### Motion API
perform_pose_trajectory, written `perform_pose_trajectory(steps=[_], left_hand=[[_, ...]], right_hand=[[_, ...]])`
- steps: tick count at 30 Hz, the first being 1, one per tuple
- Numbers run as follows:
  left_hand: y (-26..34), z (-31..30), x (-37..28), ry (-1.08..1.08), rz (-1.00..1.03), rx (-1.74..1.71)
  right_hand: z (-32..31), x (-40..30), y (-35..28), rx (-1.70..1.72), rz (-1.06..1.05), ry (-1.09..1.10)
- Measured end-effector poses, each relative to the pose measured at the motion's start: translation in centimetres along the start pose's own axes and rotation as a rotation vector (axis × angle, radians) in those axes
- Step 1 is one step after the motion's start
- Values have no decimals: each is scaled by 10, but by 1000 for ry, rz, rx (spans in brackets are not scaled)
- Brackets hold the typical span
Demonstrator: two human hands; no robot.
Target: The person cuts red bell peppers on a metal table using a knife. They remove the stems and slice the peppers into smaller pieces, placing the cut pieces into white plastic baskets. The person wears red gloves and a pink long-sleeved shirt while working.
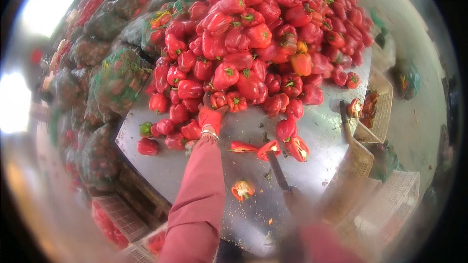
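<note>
My left hand (211, 116), in a red glove with dark fingertips, reaches to the near edge of a heap of red bell peppers (237, 49). Its fingers and thumb close around a small red bell pepper (218, 99). My right hand (297, 198), blurred, holds a knife (278, 172) with a dark blade. The blade's tip meets a cut pepper piece (264, 152) on the metal table (248, 168). Beside that piece lie a red slice (244, 147) and an opened pepper (298, 149). Closer to me is a pepper core piece (242, 190) with pale seeds.
Green mesh sacks (119, 80) are stacked along the left. Plastic crates (382, 109) stand beyond the right edge, one holding dark red pieces. What looks like a second knife (344, 117) lies at that edge near a cut pepper (354, 108). Crates with peppers (109, 223) sit lower left.
</note>
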State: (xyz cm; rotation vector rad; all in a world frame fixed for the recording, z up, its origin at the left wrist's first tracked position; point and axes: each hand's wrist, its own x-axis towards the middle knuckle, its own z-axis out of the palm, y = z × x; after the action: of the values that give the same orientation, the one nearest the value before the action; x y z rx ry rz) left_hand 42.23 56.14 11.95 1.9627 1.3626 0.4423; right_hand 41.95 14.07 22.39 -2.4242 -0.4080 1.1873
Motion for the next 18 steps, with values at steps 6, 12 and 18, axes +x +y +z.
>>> perform_pose_trajectory(steps=[6,12,18], left_hand=[[-36,1,7,-78,120,-513],[11,-2,-104,-172,134,-1025],[86,-85,-172,-161,430,-772]], right_hand=[[10,-8,27,109,268,-41],[-39,-52,-35,355,-129,186],[-82,-50,-118,117,-477,187]])
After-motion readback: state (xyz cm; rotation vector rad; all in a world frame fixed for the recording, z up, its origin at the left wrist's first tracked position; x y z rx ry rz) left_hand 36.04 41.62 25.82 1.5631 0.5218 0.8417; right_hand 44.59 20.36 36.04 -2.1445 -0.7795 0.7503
